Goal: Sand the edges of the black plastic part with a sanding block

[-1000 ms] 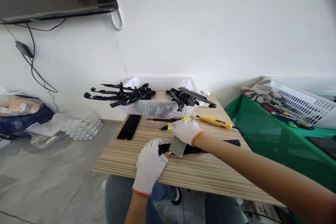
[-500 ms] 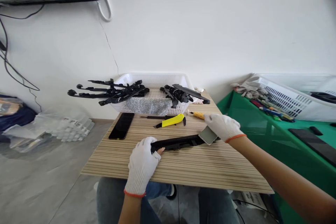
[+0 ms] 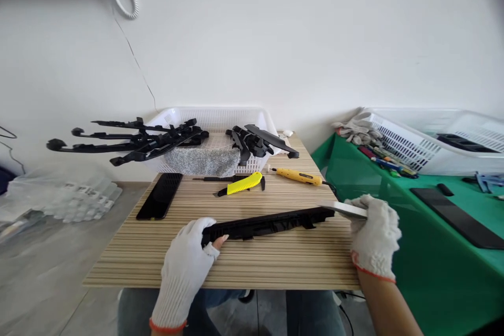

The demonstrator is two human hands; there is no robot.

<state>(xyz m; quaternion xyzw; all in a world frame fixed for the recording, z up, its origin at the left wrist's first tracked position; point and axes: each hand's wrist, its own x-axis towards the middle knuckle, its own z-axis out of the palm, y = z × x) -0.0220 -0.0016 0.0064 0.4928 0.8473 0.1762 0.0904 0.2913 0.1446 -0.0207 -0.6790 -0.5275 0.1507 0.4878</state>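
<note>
Far left, clear plastic bags (image 3: 66, 189) slump on the grey floor. On the striped table (image 3: 275, 268), a dark phone (image 3: 159, 197) lies flat near the left edge. Beside it, a white basket (image 3: 232, 112) carries black parts (image 3: 134, 143) jutting over its left rim, a grey cloth (image 3: 202, 161) over the front, more black pieces (image 3: 255, 142) at right. Gloved left hand (image 3: 187, 268): fingers clamped on the near-left end of a long black strip (image 3: 268, 224), bare thumb tip against it. Strip lies across the table's middle, slightly slanted. Behind it, a yellow cutter (image 3: 244, 184) and, further right, a yellow corded tool (image 3: 299, 176). Gloved right hand (image 3: 376, 236): fingers closed on a thin pale block (image 3: 350, 210) at the strip's right end; contact between the two, can't tell. Far right, green-covered table (image 3: 366, 184): crumpled gloves (image 3: 356, 129), pens (image 3: 388, 163), a second white basket (image 3: 409, 142), a flat black panel (image 3: 457, 218).
</note>
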